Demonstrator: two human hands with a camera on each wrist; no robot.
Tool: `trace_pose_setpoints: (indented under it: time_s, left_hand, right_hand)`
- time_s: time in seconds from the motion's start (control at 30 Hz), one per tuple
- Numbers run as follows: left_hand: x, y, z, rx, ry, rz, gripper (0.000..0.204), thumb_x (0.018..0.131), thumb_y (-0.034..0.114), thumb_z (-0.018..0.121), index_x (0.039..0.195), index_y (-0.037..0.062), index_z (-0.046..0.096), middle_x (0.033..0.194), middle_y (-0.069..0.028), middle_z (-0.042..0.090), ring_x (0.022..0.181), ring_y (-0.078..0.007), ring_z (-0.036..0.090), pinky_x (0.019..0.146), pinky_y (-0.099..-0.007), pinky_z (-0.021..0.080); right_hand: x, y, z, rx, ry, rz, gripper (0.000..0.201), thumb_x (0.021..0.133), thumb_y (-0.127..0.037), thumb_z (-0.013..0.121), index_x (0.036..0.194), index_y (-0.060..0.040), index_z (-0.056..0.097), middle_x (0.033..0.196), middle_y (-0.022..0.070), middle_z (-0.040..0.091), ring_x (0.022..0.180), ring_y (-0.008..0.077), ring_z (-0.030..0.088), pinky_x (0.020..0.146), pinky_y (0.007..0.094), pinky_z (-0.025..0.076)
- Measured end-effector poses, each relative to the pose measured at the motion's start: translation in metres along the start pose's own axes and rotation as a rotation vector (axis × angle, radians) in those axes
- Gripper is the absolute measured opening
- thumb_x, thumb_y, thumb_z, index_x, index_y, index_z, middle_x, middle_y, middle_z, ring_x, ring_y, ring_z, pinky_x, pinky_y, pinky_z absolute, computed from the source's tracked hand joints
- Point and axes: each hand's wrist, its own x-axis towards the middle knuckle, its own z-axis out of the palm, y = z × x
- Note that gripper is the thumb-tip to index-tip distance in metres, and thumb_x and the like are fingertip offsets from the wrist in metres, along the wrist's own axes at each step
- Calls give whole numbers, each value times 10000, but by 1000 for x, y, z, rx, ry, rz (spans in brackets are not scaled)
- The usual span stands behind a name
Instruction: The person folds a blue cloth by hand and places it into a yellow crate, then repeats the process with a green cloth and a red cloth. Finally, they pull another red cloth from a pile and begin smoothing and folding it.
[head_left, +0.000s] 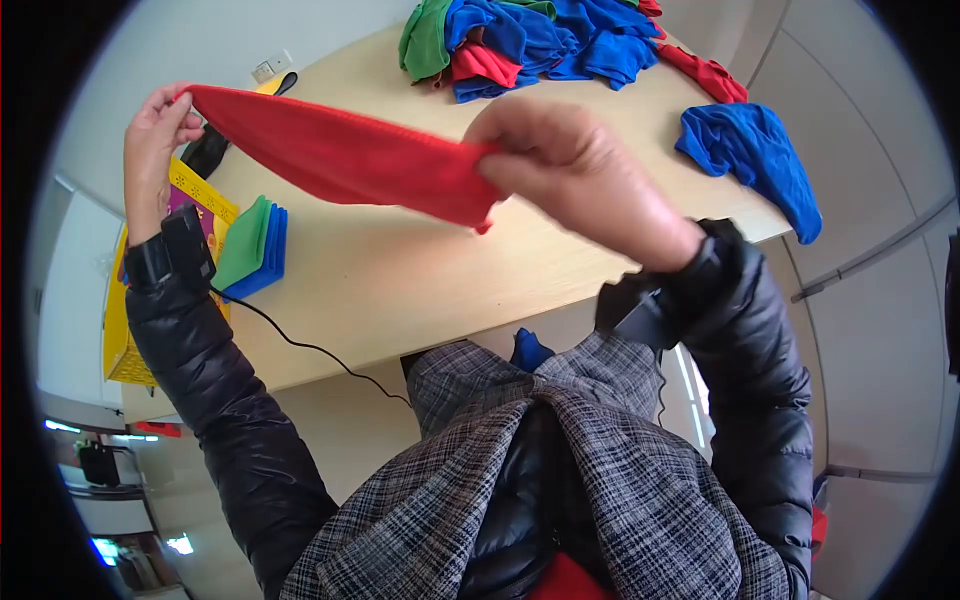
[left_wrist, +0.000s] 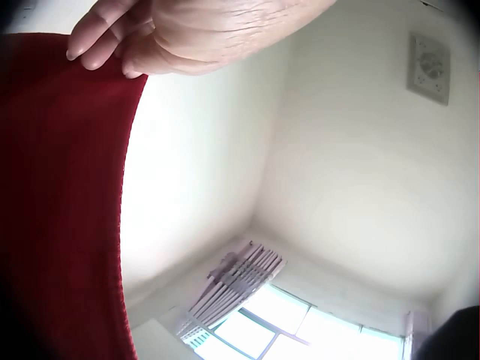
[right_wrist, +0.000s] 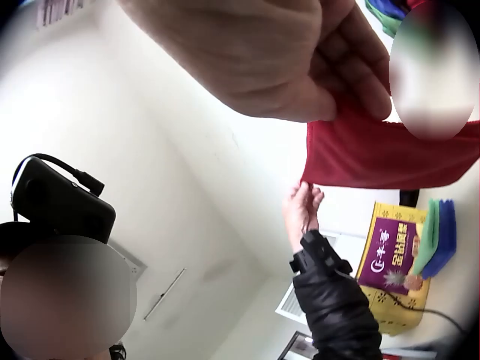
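A red cloth point(head_left: 350, 155) is stretched in the air above the table between both hands. The left hand point(head_left: 155, 135) pinches its upper left corner, also visible in the left wrist view, where fingers and thumb hold the cloth point(left_wrist: 60, 187) by its edge. At the other end, the right hand point(head_left: 590, 175) grips the cloth between thumb and curled fingers. The right wrist view shows the right hand point(right_wrist: 262, 60) close up on the cloth point(right_wrist: 382, 157), with the left hand point(right_wrist: 302, 210) at the far corner.
A pile of blue, green and red cloths point(head_left: 590, 45) lies at the table's back. A blue cloth point(head_left: 750, 150) hangs over the right edge. On the left stand folded green cloths point(head_left: 243, 245), blue ones point(head_left: 273, 260) and a yellow box point(head_left: 120, 335). A black cable point(head_left: 300, 343) crosses the table.
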Motion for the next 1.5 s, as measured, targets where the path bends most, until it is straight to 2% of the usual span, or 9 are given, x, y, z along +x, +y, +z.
trace_pose_setpoints:
  time_s: [0.2, 0.23, 0.37, 0.43, 0.63, 0.77, 0.93, 1.4, 1.5]
  left_hand:
    - [50, 33, 68, 133, -27, 135, 286, 1002, 201, 601, 1223, 25, 645, 1002, -52, 701, 1006, -135, 677, 894, -231, 529]
    - [46, 55, 114, -28, 7, 49, 78, 874, 40, 548, 909, 26, 617, 773, -47, 634, 613, -148, 611, 558, -279, 517]
    - [32, 30, 248, -259, -210, 250, 131, 861, 32, 561, 930, 12, 671, 800, -114, 684, 742, -197, 652, 673, -331, 551]
    - [18, -1, 307, -224, -308, 410, 280, 968, 164, 633, 1178, -21, 638, 1049, -86, 704, 1008, -182, 680, 872, -270, 538]
    - [-92, -33, 272, -294, -608, 108, 274, 994, 183, 608, 1205, 12, 645, 1015, -59, 695, 1000, -118, 640, 910, -259, 498]
    - [-194, -80, 200, 131, -314, -190, 234, 920, 235, 673, 910, 1, 658, 759, -121, 658, 691, -189, 632, 669, -337, 495]
    - [-287, -99, 185, 309, -114, -404, 296, 878, 306, 718, 817, 24, 650, 753, -139, 660, 666, -283, 631, 635, -374, 489]
    - [-280, -92, 203, 410, 60, -329, 298, 836, 296, 750, 794, 24, 635, 812, -133, 638, 722, -324, 630, 645, -423, 484]
    - [-274, -79, 192, 106, 111, -369, 290, 839, 284, 737, 790, 16, 638, 815, -130, 636, 719, -305, 634, 654, -411, 487]
  right_hand:
    - [-19, 26, 16, 236, -11, 156, 129, 961, -7, 591, 1085, 19, 613, 910, 42, 666, 867, 99, 645, 799, 258, 543]
    - [-27, 39, 14, 315, 31, 208, 120, 956, 5, 583, 1072, 22, 608, 894, 44, 662, 860, 102, 643, 788, 258, 541]
    - [-62, 106, 16, 361, 139, 326, 136, 939, 6, 586, 1072, 22, 606, 893, 53, 664, 814, 118, 654, 765, 258, 545]
    - [-87, 148, 16, 305, 265, 562, 161, 927, -4, 586, 1085, 15, 605, 882, 63, 663, 718, 121, 649, 670, 250, 543]
    - [-140, 197, 9, 155, 371, 742, 235, 927, -14, 583, 1162, -9, 577, 833, 53, 636, 627, 107, 615, 550, 237, 503]
    - [-135, 188, 7, 71, 401, 668, 328, 935, -11, 576, 1260, -49, 548, 800, 31, 612, 606, 89, 593, 516, 221, 475]
    - [-137, 195, 9, 113, 362, 604, 434, 954, -6, 561, 1375, -99, 517, 782, -4, 585, 596, 59, 567, 517, 191, 455]
    - [-134, 189, 13, 109, 319, 643, 424, 977, -11, 546, 1389, -110, 545, 769, -38, 542, 597, 29, 537, 517, 168, 438]
    - [-135, 191, 14, 105, 322, 640, 395, 983, -26, 542, 1369, -108, 568, 773, -42, 536, 602, 26, 536, 524, 165, 436]
